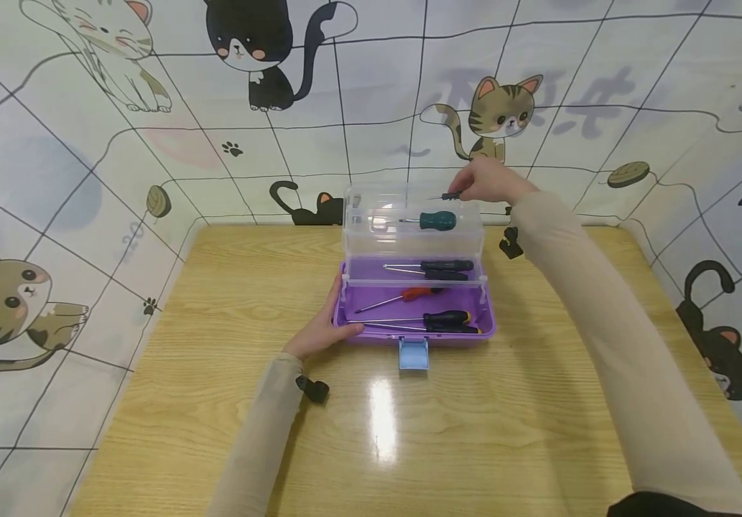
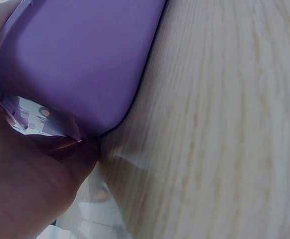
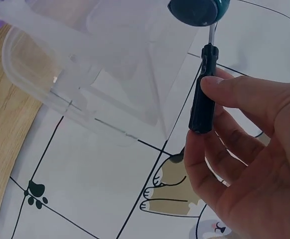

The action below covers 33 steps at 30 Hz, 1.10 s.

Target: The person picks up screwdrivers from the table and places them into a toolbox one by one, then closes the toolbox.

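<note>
A purple toolbox (image 1: 371, 340) stands on the table with its clear lid (image 1: 371, 240) raised. My left hand (image 1: 320, 332) grips the box's left end, thumb at the front corner. Above the lid, my right hand (image 1: 490, 181) pinches a small black-handled screwdriver (image 3: 203, 94), its shaft pointing left in the head view. Just below it, a teal-handled screwdriver (image 1: 437, 220) lies across the lid. Inside the box are two black-handled screwdrivers (image 1: 446, 266) at the back, a red-handled screwdriver (image 1: 416, 293) in the middle and two black-and-yellow-handled screwdrivers (image 1: 447, 317) along the front.
A light blue latch (image 1: 414, 354) hangs down at the box's front. The wooden table (image 1: 228, 402) ends at a wall covering (image 1: 248, 179) with cat drawings, close behind the lid. Similar covering stands at both sides.
</note>
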Tool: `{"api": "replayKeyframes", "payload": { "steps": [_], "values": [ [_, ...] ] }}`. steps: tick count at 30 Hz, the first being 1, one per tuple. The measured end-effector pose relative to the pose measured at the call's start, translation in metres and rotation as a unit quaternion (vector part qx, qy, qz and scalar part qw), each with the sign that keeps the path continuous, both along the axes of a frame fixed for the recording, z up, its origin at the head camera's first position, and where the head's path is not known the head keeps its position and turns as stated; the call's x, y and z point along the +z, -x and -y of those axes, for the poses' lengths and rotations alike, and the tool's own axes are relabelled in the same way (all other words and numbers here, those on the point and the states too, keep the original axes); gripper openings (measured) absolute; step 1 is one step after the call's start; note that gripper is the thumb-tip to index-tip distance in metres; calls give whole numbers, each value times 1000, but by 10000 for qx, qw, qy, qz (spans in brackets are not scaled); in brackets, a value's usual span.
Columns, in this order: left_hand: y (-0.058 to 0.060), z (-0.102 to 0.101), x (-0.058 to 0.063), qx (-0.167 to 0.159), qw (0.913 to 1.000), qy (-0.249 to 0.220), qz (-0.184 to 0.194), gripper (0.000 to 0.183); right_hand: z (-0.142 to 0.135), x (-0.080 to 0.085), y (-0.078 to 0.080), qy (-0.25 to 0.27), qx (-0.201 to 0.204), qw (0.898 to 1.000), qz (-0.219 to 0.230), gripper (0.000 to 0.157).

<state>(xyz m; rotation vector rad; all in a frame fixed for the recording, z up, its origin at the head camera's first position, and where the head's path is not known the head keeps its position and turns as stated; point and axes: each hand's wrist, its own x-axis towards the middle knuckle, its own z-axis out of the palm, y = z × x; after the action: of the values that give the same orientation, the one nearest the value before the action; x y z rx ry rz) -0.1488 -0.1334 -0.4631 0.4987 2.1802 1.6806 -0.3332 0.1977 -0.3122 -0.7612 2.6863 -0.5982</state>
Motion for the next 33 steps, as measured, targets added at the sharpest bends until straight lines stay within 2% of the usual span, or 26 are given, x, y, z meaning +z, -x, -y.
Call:
{"api": "replayKeyframes", "payload": {
  "steps": [8, 21, 24, 29, 33],
  "values": [
    [3, 0, -2, 5, 10000, 3, 93, 105, 8, -1, 4, -191, -50, 9997, -173, 26],
    [4, -2, -3, -24, 10000, -20, 86, 105, 11, -11, 9, -63, -260, 9996, 89, 27],
    [4, -1, -5, -24, 9999, -52, 96, 105, 13, -13, 9, -66, -337, 9994, 7, 28],
    [5, 0, -9, -36, 9996, -258, 71, 106, 14, -14, 9, 14, -349, 9985, -433, 28],
    [9, 3, -22, 60, 9997, -232, 62, 107, 8, -14, 8, 168, -437, 9982, -364, 27]
  ]
}}
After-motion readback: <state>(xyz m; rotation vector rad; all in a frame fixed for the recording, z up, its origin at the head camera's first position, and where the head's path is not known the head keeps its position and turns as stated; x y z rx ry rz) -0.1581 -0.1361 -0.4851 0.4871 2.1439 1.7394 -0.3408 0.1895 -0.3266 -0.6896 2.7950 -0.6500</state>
